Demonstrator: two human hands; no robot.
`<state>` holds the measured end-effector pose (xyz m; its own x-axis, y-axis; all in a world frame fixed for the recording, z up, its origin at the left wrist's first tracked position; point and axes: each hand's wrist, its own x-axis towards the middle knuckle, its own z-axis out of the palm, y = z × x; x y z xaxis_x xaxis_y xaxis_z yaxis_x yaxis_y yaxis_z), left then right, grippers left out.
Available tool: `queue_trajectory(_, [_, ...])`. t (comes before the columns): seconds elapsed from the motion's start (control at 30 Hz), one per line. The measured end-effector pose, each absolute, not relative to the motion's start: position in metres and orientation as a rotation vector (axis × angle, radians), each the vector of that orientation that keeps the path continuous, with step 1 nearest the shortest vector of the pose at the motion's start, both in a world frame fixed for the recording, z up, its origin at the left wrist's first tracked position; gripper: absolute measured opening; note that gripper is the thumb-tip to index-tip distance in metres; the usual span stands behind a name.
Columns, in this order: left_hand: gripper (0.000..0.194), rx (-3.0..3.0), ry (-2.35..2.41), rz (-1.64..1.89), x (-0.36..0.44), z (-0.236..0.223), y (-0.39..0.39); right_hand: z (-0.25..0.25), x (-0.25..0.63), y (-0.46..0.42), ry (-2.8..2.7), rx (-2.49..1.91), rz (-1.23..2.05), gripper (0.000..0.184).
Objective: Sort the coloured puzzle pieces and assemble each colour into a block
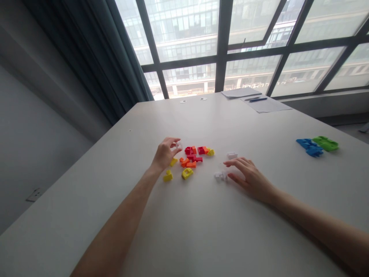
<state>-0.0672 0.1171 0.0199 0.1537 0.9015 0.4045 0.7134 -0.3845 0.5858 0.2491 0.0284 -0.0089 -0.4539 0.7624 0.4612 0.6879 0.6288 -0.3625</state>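
My left hand (pixel 165 153) pinches a small white block (pixel 179 145) between thumb and fingers, at the left edge of a group of coloured blocks. Red blocks (pixel 190 150), orange blocks (pixel 191 164) and yellow blocks (pixel 187 173) lie loose beside it. On the right, my right hand (pixel 245 175) hovers low with thumb and fingers apart, holding nothing. Near its fingertips are white blocks (pixel 219 176) on the table, and a further white block (pixel 232 155) lies just beyond the fingers. Fine shapes of the blocks are too small to make out.
Blue blocks (pixel 309 147) and green blocks (pixel 325 143) sit together on the right of the white table (pixel 178 231). Papers (pixel 268 104) with a pen (pixel 258 99) lie at the far edge, before the windows. A dark curtain (pixel 115 57) hangs at the left.
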Motion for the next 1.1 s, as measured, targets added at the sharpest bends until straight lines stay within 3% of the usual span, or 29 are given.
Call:
queue_trajectory(0.2, [0.021,2.28,1.185,1.311,-0.009,0.03,0.078,-0.004,0.25,0.028,-2.029,-1.13,0.333,0.018])
queue_trajectory(0.43, [0.027,2.398,0.889,1.293,0.033,0.001,0.04,0.0,0.249,0.026,-1.929,-1.122,0.604,0.024])
queue_trajectory(0.77, [0.042,2.527,0.728,1.159,0.032,-0.008,0.038,0.002,0.244,0.02,-1.814,-1.143,0.833,0.027])
queue_trajectory(1.1, [0.057,2.566,0.873,1.267,0.03,-0.006,0.033,-0.001,0.24,0.018,-1.732,-1.077,0.987,0.024])
